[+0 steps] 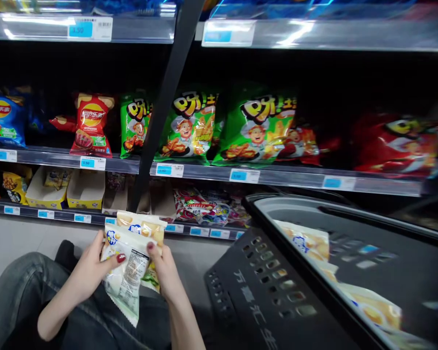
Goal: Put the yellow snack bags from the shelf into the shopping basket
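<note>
Two small snack bags are held one over the other above my lap. My left hand (91,272) grips the front snack bag (126,272) by its left edge, thumb across the printed back label. At the right edge my right hand (166,272) pinches both bags, its thumb on the front one. The rear snack bag (146,224), cream with a blue logo, shows above and to the right of the front one. To the right stands a dark grey shopping basket (237,291) with several similar cream snack bags (372,306) inside.
Shelves ahead carry green snack bags (257,129), a red chip bag (92,124) and a blue chip bag (7,121). Cardboard display boxes (85,189) sit on the bottom shelf. A dark upright post (160,102) divides the shelving. Price tags line the shelf edges.
</note>
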A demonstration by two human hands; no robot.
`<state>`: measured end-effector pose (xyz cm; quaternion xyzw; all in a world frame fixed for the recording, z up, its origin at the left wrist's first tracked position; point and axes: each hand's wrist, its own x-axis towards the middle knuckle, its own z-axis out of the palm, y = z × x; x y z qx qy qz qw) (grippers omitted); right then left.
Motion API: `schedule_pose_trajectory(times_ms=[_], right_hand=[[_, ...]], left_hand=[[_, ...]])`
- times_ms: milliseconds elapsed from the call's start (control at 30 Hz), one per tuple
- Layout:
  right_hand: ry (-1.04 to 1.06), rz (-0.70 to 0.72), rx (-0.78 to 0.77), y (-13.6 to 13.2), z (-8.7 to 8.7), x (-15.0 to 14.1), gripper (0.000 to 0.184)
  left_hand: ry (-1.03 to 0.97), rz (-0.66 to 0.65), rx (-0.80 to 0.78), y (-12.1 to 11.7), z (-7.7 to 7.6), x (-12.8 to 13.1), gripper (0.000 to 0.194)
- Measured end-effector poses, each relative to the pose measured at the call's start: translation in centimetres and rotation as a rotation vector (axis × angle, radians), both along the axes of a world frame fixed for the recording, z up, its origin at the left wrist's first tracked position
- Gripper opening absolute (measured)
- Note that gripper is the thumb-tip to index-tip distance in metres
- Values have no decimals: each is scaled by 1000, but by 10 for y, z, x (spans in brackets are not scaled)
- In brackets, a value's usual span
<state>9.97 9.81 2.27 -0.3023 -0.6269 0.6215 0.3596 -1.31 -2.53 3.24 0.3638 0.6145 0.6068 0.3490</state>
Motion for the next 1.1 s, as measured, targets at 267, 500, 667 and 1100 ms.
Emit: schedule_pose_trajectory(times_ms=[267, 500, 667, 1100], right_hand=[[-20, 127, -7, 1, -4, -4, 46], [-92, -163, 16, 11, -11, 0, 47], [-96, -255, 163, 12, -3, 5, 44], [-30, -238, 379, 8, -2, 3, 34]], left_hand=[[-50, 101, -45, 4, -17, -10, 40], [-295, -136, -140, -2, -5, -10, 46], [-246, -106, -261, 2, -10, -5, 40], [-234, -121, -319, 4, -17, -9, 22]])
